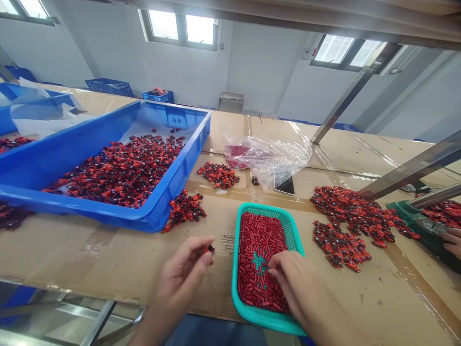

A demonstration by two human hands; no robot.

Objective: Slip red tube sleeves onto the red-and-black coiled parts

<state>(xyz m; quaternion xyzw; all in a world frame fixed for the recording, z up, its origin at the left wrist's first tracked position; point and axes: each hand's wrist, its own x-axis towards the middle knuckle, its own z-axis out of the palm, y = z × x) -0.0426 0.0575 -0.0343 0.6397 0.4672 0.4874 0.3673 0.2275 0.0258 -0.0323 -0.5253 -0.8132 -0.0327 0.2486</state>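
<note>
My left hand (pixel 183 274) is closed in a pinch on a small black-and-orange part (pixel 210 249), held above the cardboard table covering left of the basket. The fingers cover much of that part. Over the green plastic basket (pixel 236 269), my right hand (pixel 293 276) reaches in from the right with thumb and forefinger together. A small red tube shows at those fingertips, partly hidden. Many short red tubes (pixel 257 230) fill the basket, and its green mesh bottom shows through near the middle.
A large blue tray (pixel 151 211) of black-and-orange parts stands at left, with a small pile (pixel 185 210) by its corner. Farther back lie a clear plastic bag (pixel 277 156) and a phone (pixel 284 185). More parts (pixel 342 245), a metal post (pixel 353 96) and another person's hand (pixel 453 241) are at right.
</note>
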